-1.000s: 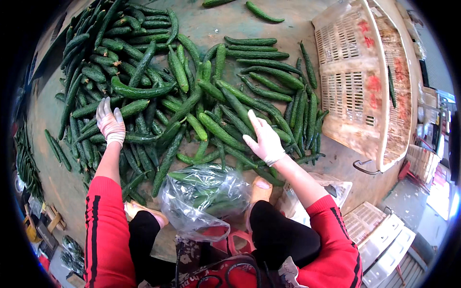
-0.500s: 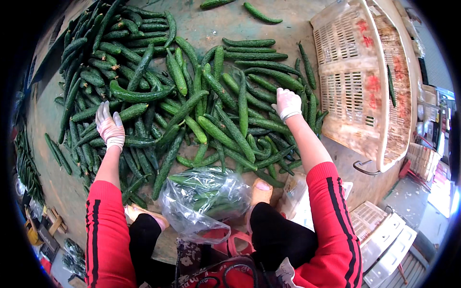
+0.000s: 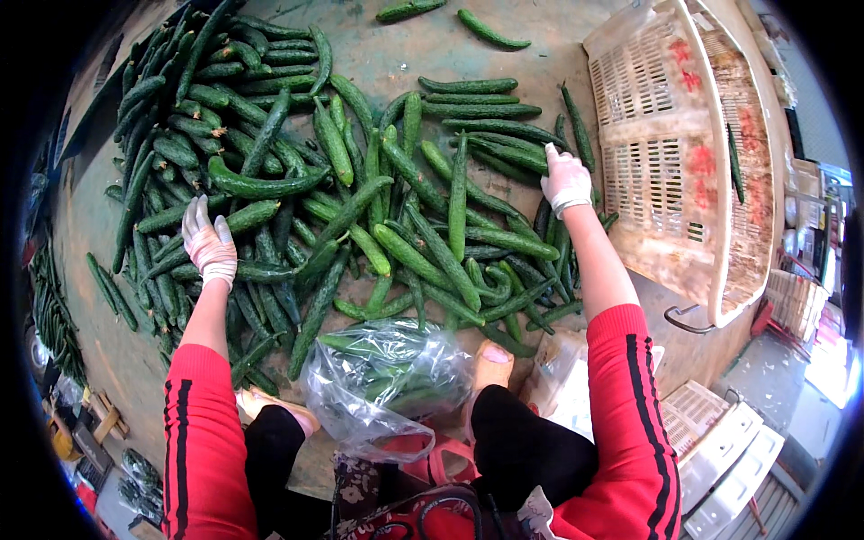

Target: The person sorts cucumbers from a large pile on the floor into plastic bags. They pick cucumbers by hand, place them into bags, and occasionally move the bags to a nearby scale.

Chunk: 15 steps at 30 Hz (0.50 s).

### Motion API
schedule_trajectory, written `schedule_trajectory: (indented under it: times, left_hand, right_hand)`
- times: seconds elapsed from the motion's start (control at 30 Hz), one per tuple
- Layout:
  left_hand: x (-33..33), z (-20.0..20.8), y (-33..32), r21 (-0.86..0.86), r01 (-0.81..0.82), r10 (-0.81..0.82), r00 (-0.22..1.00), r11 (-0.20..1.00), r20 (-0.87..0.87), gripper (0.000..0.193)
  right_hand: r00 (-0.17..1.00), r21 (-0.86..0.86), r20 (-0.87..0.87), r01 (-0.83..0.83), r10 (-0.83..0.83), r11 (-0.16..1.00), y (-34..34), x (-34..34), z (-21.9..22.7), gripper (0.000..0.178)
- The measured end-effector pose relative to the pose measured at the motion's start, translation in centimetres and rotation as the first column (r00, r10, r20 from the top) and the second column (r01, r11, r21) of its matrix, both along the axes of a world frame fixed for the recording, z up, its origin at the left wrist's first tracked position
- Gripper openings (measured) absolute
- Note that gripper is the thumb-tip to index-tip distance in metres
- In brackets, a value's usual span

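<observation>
A broad heap of dark green cucumbers (image 3: 270,184) covers the work surface in front of me. On the left side of it lies my left hand (image 3: 209,241) in a thin white glove, fingers stretched out over the cucumbers and holding none. My right hand (image 3: 567,184), also gloved, is at the heap's right side, its fingers bent and its thumb below. Between them sits the right end of a long cucumber (image 3: 515,160); the fingertips are partly hidden. Close to my legs stands a clear plastic bag (image 3: 382,373) with cucumbers inside.
A large dirty white plastic crate (image 3: 652,144) lies tipped on its side at the right, a metal handle (image 3: 688,321) near its lower corner. Two loose cucumbers (image 3: 492,30) lie at the far edge. Lower right hold white crates (image 3: 724,441). My feet flank the bag.
My right hand has moved right and slightly away from me, toward the crate, onto the end of a cucumber. My left hand stays nearly in place.
</observation>
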State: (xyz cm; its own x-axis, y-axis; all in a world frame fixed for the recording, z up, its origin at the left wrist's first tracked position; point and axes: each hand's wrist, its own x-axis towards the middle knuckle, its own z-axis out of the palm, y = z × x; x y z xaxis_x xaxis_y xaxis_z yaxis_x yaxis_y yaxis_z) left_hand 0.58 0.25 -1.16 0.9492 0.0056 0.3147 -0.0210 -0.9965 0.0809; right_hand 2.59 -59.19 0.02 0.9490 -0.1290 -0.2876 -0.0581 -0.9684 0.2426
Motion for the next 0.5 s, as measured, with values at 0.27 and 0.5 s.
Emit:
schedule_trajectory:
  times: [0.27, 0.5]
  left_hand:
    - [0.3, -0.2, 0.0, -0.017, 0.017, -0.017, 1.000, 1.000, 0.004, 0.048]
    - [0.1, 0.2, 0.0, -0.001, 0.000, 0.000, 1.000, 1.000, -0.002, 0.048]
  right_hand:
    - [0.833, 0.791, -0.548, 0.546, -0.077, 0.277, 2.0, -6.2, 3.0, 0.028]
    - [0.768, 0.961, -0.254, 0.133, -0.588, -0.242, -3.7, -6.1, 12.5, 0.024]
